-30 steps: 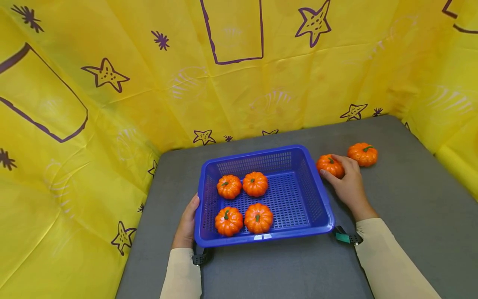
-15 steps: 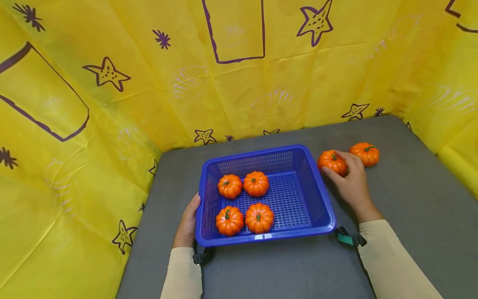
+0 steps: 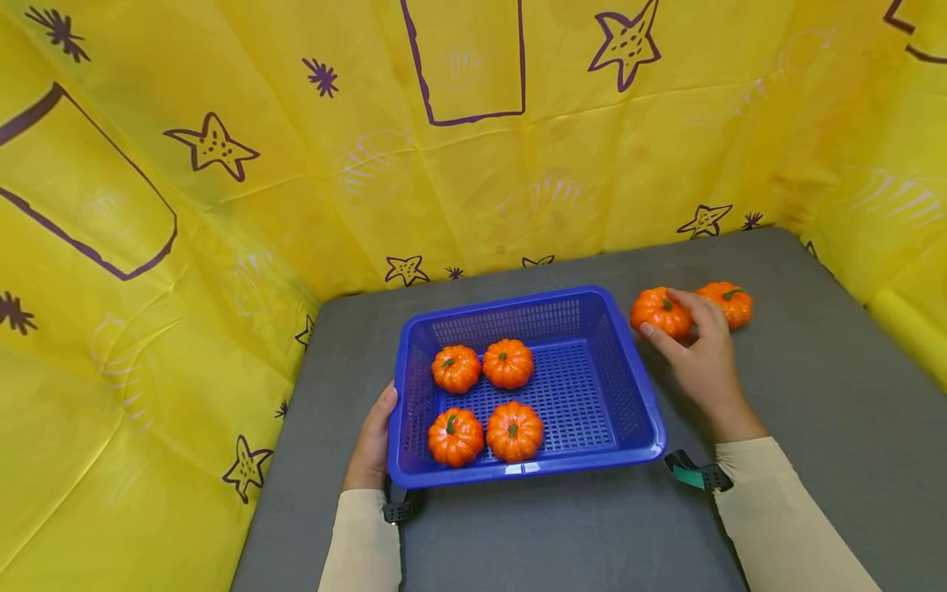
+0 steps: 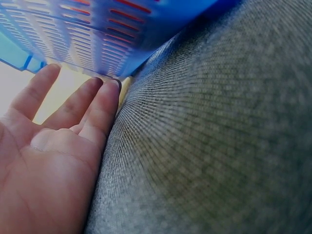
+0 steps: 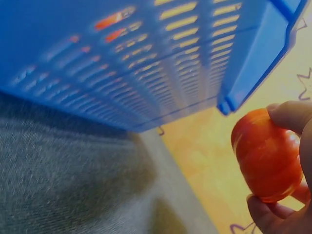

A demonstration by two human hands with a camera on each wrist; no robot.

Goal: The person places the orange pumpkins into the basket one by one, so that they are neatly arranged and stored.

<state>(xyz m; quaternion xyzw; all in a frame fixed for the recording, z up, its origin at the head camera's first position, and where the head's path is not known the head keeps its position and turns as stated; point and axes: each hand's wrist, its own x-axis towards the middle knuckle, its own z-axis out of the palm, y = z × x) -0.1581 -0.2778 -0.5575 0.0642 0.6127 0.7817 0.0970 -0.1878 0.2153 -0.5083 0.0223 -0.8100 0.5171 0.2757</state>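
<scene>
A small orange pumpkin [image 3: 662, 313] with a green stem is held in my right hand [image 3: 706, 353], beside the basket's right wall. In the right wrist view, fingers and thumb pinch the pumpkin [image 5: 267, 155] from both ends, and it is off the table. My left hand [image 3: 373, 436] lies along the left side of a blue plastic basket [image 3: 527, 469]. The left wrist view has its fingers [image 4: 100, 109] extended towards the basket's slotted wall. Several pumpkins [image 3: 515, 431] sit inside the basket, in its left and middle part.
One more pumpkin [image 3: 732, 304] sits on the grey table [image 3: 829, 395], partly behind my right hand. A yellow cloth [image 3: 473, 189] with starfish drawings surrounds the table at the back and sides.
My right hand has risen with the pumpkin, shifting it slightly up and right in the head view. The left hand and the basket stay where they were.
</scene>
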